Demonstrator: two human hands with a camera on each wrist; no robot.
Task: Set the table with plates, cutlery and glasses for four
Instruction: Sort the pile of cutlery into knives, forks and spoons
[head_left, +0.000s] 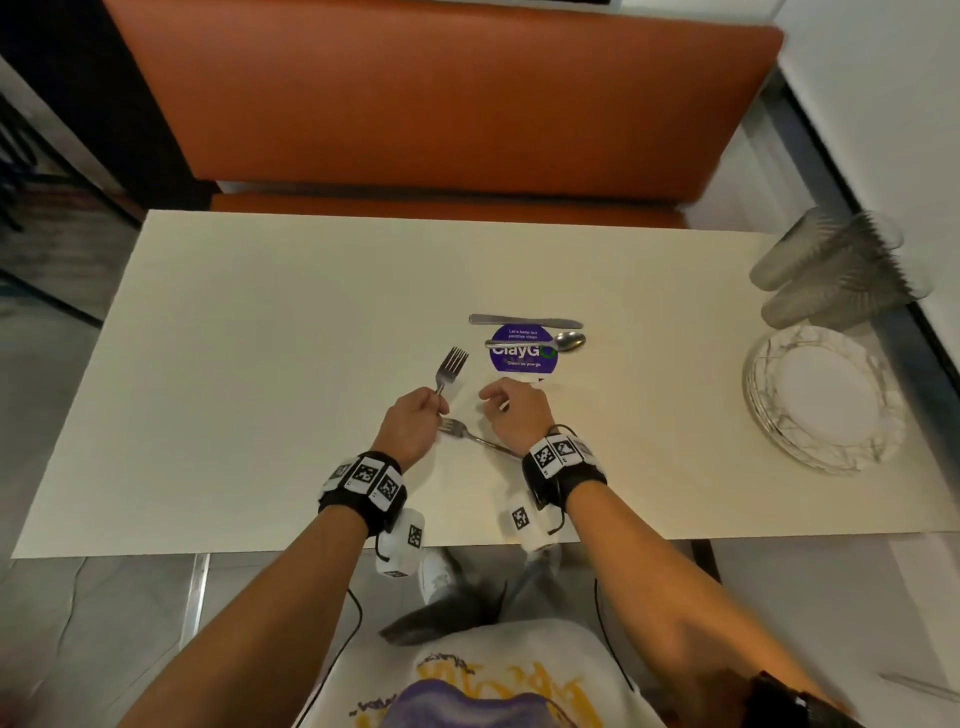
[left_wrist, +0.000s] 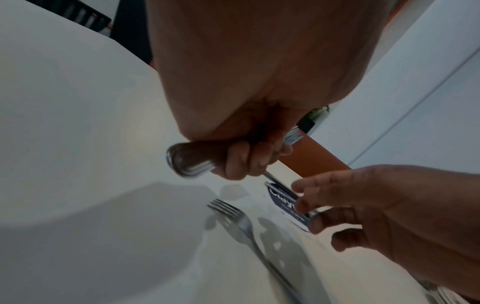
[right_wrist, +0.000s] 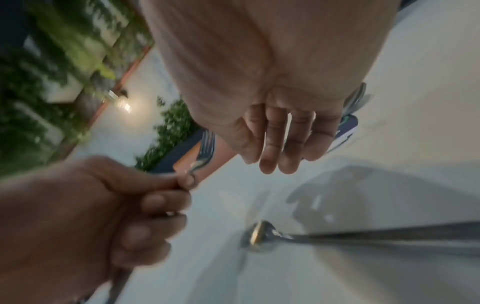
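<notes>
Forks first: best carried level to a place setting, tines forward. Left hand (head_left: 410, 423) fisted round one fork (head_left: 450, 367), tines toward 12 o'clock above table (head_left: 260, 364). Right hand (head_left: 517, 410) loosely spread, holding nothing, over second fork (head_left: 470, 436). Farther, spoon (head_left: 540, 343), knife (head_left: 524, 320); plates (head_left: 826, 400) and glasses (head_left: 831, 275) at 2 o'clock.

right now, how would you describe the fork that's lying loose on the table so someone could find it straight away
Start at the purple round sticker near the middle of the cream table, then come toward the near edge, between the two hands. The loose fork lies flat there, tines pointing left, its handle running under the right hand. The other fork is held up by the left hand.
</notes>
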